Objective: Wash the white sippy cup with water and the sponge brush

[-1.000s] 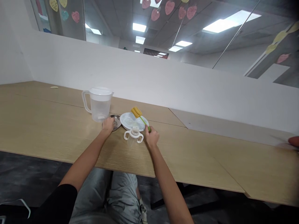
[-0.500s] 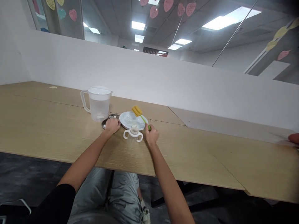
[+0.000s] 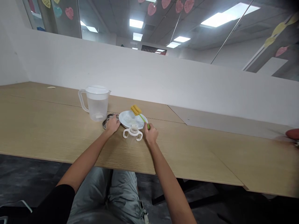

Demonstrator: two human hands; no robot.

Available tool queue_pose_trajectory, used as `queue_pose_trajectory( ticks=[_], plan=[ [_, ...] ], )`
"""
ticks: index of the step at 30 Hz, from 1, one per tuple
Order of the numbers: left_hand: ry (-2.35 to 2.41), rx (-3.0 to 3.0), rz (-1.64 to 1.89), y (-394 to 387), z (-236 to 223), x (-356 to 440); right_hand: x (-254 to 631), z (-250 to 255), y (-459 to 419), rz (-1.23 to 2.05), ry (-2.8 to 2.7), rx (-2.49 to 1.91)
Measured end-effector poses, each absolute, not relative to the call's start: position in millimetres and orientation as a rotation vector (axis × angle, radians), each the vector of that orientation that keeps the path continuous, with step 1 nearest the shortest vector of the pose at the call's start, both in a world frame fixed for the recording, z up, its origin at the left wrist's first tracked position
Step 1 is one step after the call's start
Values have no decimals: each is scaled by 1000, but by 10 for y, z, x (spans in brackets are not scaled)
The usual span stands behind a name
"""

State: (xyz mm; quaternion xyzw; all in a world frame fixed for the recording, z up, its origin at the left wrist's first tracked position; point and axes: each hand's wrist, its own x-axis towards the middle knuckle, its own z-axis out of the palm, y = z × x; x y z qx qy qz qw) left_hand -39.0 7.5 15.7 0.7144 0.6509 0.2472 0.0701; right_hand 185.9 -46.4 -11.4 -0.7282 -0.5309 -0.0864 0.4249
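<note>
My right hand [image 3: 151,134] is closed on the green handle of a bottle brush [image 3: 139,114], whose yellow sponge head rests over a white plate [image 3: 130,120]. My left hand [image 3: 112,125] lies on a small metal dish [image 3: 107,120] beside the plate, fingers curled on its rim. Between my hands stands a clear baby bottle with white side handles [image 3: 133,134]. A clear plastic jug with a white lid [image 3: 96,102] stands just left of the dish.
The long wooden table [image 3: 46,127] runs along a white partition wall [image 3: 163,81]. A grey panel [image 3: 221,123] lies at the right rear of the table. Another person's hand [image 3: 292,133] shows at the far right edge. My lap is under the near table edge.
My left hand slid right across the metal dish toward the plate. My right hand kept its hold on the brush with little movement.
</note>
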Motion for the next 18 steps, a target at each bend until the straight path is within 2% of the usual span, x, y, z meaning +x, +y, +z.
queue_pose_trajectory(
  ticks=[11,14,18],
  plan=[
    [1915,2202,768,91,138,-372,1877,-161,-438,-251,-1327,-1803],
    [1928,2288,968,62,209,-390,1878,-161,-434,-243,-1326,-1802],
    [1657,2430,1176,35,251,-362,1879,-155,-442,-240,-1325,-1798]
  ],
)
